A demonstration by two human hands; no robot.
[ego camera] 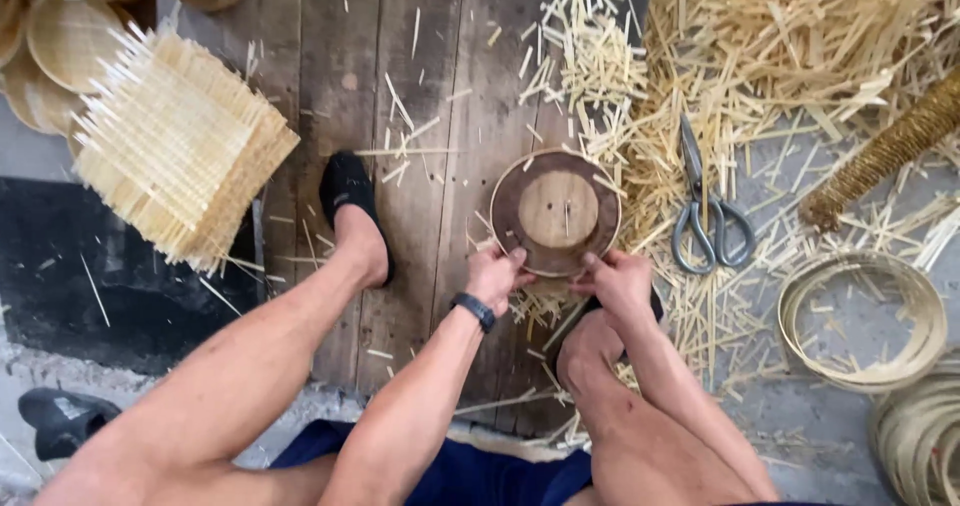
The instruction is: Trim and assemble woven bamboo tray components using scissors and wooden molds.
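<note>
I see my left hand point(495, 276) and right hand point(620, 284), fingers closed, gripping the near rim of a round wooden mould point(555, 211); scissors point(708, 216) lie just right.

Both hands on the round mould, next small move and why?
Probably press the round brown wooden mould down. The left hand and right hand grip its near rim on either side, and woven bamboo strips stick out from beneath it. The grey metal scissors lie untouched to the right on the bamboo offcuts, so trimming looks premature.
</note>
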